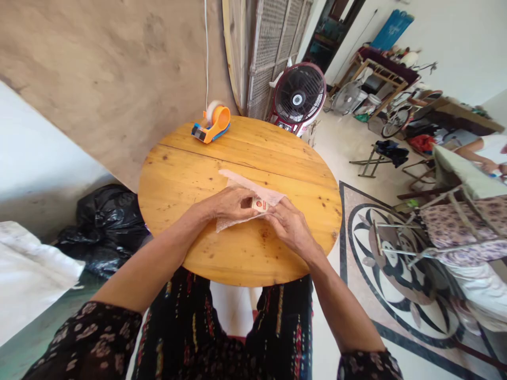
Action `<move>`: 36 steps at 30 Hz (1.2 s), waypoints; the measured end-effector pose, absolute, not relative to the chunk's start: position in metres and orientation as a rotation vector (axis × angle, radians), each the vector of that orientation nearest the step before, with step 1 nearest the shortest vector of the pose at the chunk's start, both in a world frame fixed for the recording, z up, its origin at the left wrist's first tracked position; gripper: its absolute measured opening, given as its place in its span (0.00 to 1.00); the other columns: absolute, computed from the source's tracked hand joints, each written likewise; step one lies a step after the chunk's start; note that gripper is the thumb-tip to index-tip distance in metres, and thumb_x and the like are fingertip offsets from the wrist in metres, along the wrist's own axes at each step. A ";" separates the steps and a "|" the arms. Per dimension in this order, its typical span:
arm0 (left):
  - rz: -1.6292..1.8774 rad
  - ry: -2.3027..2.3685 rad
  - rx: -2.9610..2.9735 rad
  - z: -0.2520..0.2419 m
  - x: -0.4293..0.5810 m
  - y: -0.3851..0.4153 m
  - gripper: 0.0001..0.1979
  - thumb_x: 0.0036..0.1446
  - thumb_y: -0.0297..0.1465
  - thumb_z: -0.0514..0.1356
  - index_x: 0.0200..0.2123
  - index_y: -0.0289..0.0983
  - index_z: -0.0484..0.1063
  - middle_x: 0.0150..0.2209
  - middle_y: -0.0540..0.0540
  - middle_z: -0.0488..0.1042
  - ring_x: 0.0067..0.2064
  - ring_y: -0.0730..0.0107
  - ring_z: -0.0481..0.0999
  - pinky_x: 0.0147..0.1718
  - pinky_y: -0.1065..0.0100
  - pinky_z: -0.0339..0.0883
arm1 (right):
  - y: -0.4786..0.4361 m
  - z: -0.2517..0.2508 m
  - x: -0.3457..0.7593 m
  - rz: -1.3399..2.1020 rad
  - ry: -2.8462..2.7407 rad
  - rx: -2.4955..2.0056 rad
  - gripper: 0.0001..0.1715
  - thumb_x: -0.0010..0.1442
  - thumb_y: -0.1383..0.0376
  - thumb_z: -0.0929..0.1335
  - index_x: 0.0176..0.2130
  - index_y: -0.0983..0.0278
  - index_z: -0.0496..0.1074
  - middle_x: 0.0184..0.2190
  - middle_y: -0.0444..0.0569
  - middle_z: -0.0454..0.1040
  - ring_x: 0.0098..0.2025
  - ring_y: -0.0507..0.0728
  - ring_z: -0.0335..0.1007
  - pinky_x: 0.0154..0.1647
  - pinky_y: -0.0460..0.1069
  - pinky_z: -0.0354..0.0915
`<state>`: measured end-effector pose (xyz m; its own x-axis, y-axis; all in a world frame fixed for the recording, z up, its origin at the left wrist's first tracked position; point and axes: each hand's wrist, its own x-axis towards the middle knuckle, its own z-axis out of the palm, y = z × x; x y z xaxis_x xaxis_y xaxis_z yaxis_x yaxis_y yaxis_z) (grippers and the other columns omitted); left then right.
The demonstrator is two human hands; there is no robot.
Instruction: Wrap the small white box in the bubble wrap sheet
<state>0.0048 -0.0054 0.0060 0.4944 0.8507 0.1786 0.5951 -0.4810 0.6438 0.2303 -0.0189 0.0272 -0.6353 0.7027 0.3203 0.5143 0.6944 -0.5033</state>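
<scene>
Probably light, stiff small box (260, 204) mid-frame; left hand (233, 202) nearly closed round it, right hand (291, 224) pinching soft wrap (227, 224); hold by ends.

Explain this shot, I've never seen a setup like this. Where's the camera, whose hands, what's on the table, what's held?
There's no machine: these are a person's bare hands. The single picture comes from a camera worn on that person's head, looking forward and down, so the forearms enter from below.

The surface is a round, yellow-brown wooden table. At its far edge stands an orange-and-blue plastic tape dispenser with a roll of tape. Nearer lies a thin, whitish translucent sheet, possibly bubble wrap.

Over the sheet, the left hand holds a small pale box-like item with red print between thumb and fingers. The right hand has its fingertips at the item's other end, by the sheet; how firmly it grips isn't clear.
</scene>
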 end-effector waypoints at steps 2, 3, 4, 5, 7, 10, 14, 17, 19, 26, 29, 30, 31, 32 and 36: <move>0.685 1.122 2.261 0.009 0.004 -0.006 0.17 0.57 0.38 0.58 0.47 0.38 0.73 0.44 0.44 0.77 0.44 0.62 0.75 0.43 0.66 0.64 | -0.014 0.027 0.226 0.503 -2.338 -0.996 0.06 0.62 0.68 0.65 0.38 0.61 0.72 0.42 0.52 0.72 0.46 0.59 0.71 0.47 0.52 0.67; 0.694 1.087 2.281 0.011 0.004 -0.006 0.16 0.58 0.37 0.57 0.48 0.39 0.73 0.45 0.45 0.77 0.45 0.63 0.75 0.43 0.66 0.64 | -0.012 0.026 0.225 0.495 -2.309 -1.033 0.06 0.62 0.67 0.65 0.37 0.62 0.72 0.42 0.52 0.73 0.45 0.59 0.71 0.46 0.53 0.67; 0.705 1.058 2.293 0.012 0.004 -0.006 0.16 0.58 0.36 0.57 0.48 0.39 0.73 0.46 0.45 0.77 0.45 0.63 0.75 0.43 0.67 0.64 | -0.011 0.024 0.224 0.487 -2.286 -1.064 0.06 0.61 0.67 0.65 0.37 0.62 0.72 0.42 0.52 0.73 0.44 0.60 0.72 0.46 0.53 0.67; 0.703 1.043 2.304 0.012 0.004 -0.005 0.16 0.58 0.35 0.57 0.48 0.39 0.73 0.45 0.45 0.77 0.45 0.63 0.75 0.43 0.67 0.64 | -0.009 0.022 0.224 0.482 -2.269 -1.082 0.06 0.61 0.66 0.65 0.37 0.62 0.73 0.42 0.53 0.74 0.45 0.60 0.72 0.47 0.54 0.67; 0.677 1.064 2.325 0.012 0.004 -0.005 0.16 0.55 0.33 0.58 0.47 0.39 0.74 0.43 0.45 0.78 0.43 0.63 0.75 0.41 0.68 0.64 | -0.008 0.020 0.224 0.483 -2.261 -1.066 0.08 0.60 0.66 0.66 0.40 0.61 0.73 0.44 0.53 0.74 0.47 0.61 0.72 0.49 0.54 0.67; 0.682 1.107 2.340 0.010 0.005 -0.006 0.18 0.52 0.31 0.59 0.48 0.38 0.74 0.43 0.45 0.78 0.43 0.62 0.75 0.41 0.67 0.64 | -0.010 0.021 0.227 0.498 -2.285 -0.975 0.07 0.59 0.66 0.67 0.39 0.61 0.74 0.43 0.52 0.73 0.47 0.60 0.71 0.48 0.54 0.68; 0.754 1.078 2.314 0.010 0.007 -0.007 0.19 0.55 0.32 0.58 0.51 0.41 0.72 0.46 0.46 0.77 0.44 0.63 0.75 0.42 0.68 0.63 | -0.011 0.025 0.233 0.630 -2.362 -0.878 0.04 0.58 0.66 0.67 0.32 0.62 0.74 0.46 0.52 0.70 0.51 0.61 0.68 0.49 0.55 0.66; 0.721 1.193 2.288 0.008 0.008 -0.007 0.16 0.55 0.36 0.59 0.46 0.38 0.74 0.41 0.45 0.78 0.41 0.62 0.75 0.39 0.67 0.64 | -0.012 0.024 0.237 0.779 -2.411 -0.879 0.04 0.58 0.66 0.68 0.32 0.62 0.74 0.47 0.52 0.69 0.51 0.61 0.67 0.50 0.56 0.66; 0.713 1.256 2.282 0.006 0.008 -0.006 0.15 0.54 0.35 0.59 0.44 0.37 0.75 0.40 0.44 0.78 0.41 0.61 0.75 0.40 0.66 0.64 | -0.012 0.022 0.239 0.846 -2.419 -0.880 0.04 0.58 0.65 0.68 0.33 0.61 0.75 0.45 0.51 0.70 0.50 0.61 0.67 0.49 0.56 0.66; 0.739 1.284 2.286 0.003 0.007 -0.004 0.18 0.55 0.34 0.58 0.49 0.36 0.72 0.46 0.42 0.77 0.45 0.59 0.75 0.44 0.64 0.65 | -0.013 0.019 0.243 1.049 -2.413 -0.946 0.06 0.59 0.62 0.68 0.32 0.61 0.75 0.36 0.48 0.72 0.43 0.58 0.69 0.41 0.52 0.67; 0.706 1.287 2.300 0.001 0.009 -0.003 0.18 0.55 0.34 0.59 0.49 0.35 0.73 0.44 0.41 0.77 0.45 0.58 0.75 0.44 0.63 0.65 | -0.013 0.021 0.244 1.134 -2.424 -0.971 0.07 0.61 0.62 0.66 0.33 0.61 0.73 0.31 0.45 0.72 0.37 0.55 0.69 0.36 0.49 0.66; 0.705 1.280 2.299 0.001 0.009 -0.003 0.18 0.55 0.34 0.59 0.49 0.36 0.73 0.44 0.42 0.77 0.45 0.59 0.75 0.44 0.63 0.65 | -0.013 0.022 0.244 1.133 -2.429 -0.982 0.07 0.62 0.62 0.66 0.34 0.61 0.73 0.31 0.45 0.72 0.37 0.55 0.69 0.36 0.49 0.66; 0.715 1.266 2.296 0.001 0.009 -0.003 0.18 0.56 0.35 0.59 0.49 0.36 0.73 0.44 0.42 0.77 0.44 0.59 0.75 0.43 0.64 0.65 | -0.013 0.023 0.243 1.102 -2.432 -0.991 0.07 0.62 0.62 0.66 0.34 0.61 0.73 0.33 0.46 0.72 0.38 0.56 0.70 0.37 0.49 0.66; 0.729 1.239 2.294 0.001 0.009 -0.002 0.18 0.56 0.36 0.59 0.50 0.37 0.73 0.45 0.43 0.77 0.45 0.59 0.75 0.43 0.64 0.65 | -0.012 0.024 0.242 1.043 -2.433 -0.993 0.07 0.61 0.62 0.66 0.35 0.61 0.73 0.36 0.47 0.73 0.41 0.57 0.70 0.39 0.50 0.67; 0.793 1.042 2.282 0.009 0.006 -0.004 0.19 0.60 0.38 0.57 0.54 0.41 0.70 0.50 0.44 0.75 0.49 0.61 0.74 0.47 0.64 0.64 | -0.008 0.027 0.237 0.762 -2.413 -0.952 0.07 0.61 0.61 0.67 0.37 0.60 0.75 0.49 0.52 0.72 0.54 0.61 0.66 0.55 0.57 0.62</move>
